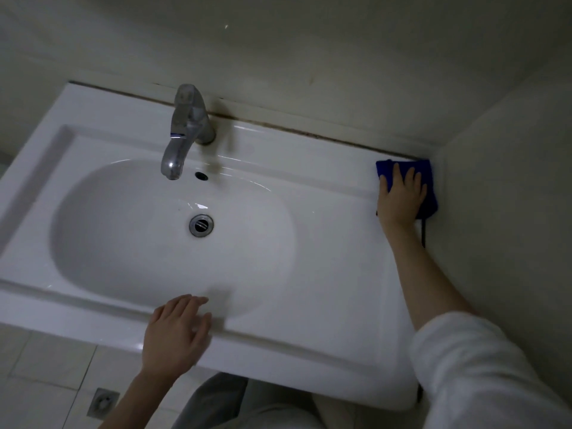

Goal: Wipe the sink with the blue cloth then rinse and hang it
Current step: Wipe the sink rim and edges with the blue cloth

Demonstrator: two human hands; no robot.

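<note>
A white ceramic sink (pixel 325 230) fills the view, its oval basin on the left half. The folded blue cloth (pixel 428 181) lies on the sink's flat top at the far right corner, against the side wall. My right hand (pixel 400 196) presses flat on the cloth with straight, spread fingers. My left hand (pixel 175 332) hovers or rests at the sink's front rim with relaxed fingers and holds nothing. A chrome tap (pixel 184 131) stands at the back, its spout over the basin. The metal drain (pixel 201 225) sits in the basin's middle.
Walls close in behind the sink and along its right side. A dark grimy seam (pixel 309 131) runs where sink meets the back wall. Tiled floor with a square floor drain (pixel 102 402) shows at lower left. A thin dark cord (pixel 423 233) hangs by the right wall.
</note>
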